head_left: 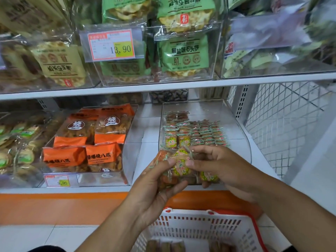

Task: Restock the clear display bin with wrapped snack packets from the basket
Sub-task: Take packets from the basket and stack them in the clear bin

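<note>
Judging by the rows already lined up in the clear display bin [238,124], restocking is partly done: a clutch of snack packets [180,166] is gripped by the left hand [154,186] and right hand [221,168] at its near edge, and more remain in the basket [200,228] below.

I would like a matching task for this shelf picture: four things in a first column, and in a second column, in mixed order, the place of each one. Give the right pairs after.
Things:
1. small wrapped packets
2. white basket
3. orange bags
4. green bags

Places:
A. in a clear bin on the upper shelf
B. below the hands, on the floor side
C. held between the left hand and the right hand
D. in the lower-shelf bin left of the clear display bin

Pairs: 1-C, 2-B, 3-D, 4-A
</note>
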`<state>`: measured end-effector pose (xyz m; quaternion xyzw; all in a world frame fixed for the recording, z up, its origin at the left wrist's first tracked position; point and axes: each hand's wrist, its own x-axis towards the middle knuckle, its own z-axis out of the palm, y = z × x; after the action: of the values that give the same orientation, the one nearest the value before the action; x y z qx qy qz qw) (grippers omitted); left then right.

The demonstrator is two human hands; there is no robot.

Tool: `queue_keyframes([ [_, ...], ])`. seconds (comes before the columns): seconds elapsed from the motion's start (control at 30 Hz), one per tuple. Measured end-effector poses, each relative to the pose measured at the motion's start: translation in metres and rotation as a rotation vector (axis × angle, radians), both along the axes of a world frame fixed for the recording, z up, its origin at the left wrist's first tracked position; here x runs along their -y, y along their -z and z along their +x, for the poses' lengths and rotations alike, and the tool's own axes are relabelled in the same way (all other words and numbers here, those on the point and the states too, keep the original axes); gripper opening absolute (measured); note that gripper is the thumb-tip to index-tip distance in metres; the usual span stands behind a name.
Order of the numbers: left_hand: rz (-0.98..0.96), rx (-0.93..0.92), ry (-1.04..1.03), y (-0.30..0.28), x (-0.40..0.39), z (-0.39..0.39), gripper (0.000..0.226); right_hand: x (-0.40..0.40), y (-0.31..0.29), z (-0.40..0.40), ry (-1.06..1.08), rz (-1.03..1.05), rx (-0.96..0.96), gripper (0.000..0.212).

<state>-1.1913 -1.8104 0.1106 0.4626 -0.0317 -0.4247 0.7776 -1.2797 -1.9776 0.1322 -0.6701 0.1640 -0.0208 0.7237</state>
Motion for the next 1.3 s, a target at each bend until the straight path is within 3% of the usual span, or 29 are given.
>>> queue_keyframes([
  [0.17,-0.095,-0.106,-0.090,-0.006,0.001,0.004,0.027,0.015,-0.009,-0.001,-0.065,0.383,0.026,0.047],
  [0.3,-0.125,-0.102,-0.175,-0.010,-0.004,0.013,0.015,0.022,-0.011,-0.003,-0.040,0.489,0.113,0.054],
  [0.57,-0.122,-0.058,-0.231,-0.006,-0.006,0.018,0.017,0.014,-0.012,-0.002,-0.085,0.531,0.130,0.061],
  [0.8,-0.046,0.118,-0.295,-0.006,-0.005,0.011,0.028,-0.012,-0.005,0.000,-0.057,0.439,0.140,0.026],
  [0.97,-0.059,0.227,-0.223,-0.008,-0.002,0.003,0.027,-0.025,0.011,0.006,0.124,0.428,0.096,0.048],
  [1.13,-0.072,0.236,-0.139,-0.011,-0.005,0.002,0.035,-0.024,0.010,0.003,0.049,0.281,0.047,0.050],
  [1.3,-0.051,0.161,-0.124,-0.012,-0.006,0.006,0.025,-0.016,0.005,0.002,-0.008,0.253,0.032,0.052],
])
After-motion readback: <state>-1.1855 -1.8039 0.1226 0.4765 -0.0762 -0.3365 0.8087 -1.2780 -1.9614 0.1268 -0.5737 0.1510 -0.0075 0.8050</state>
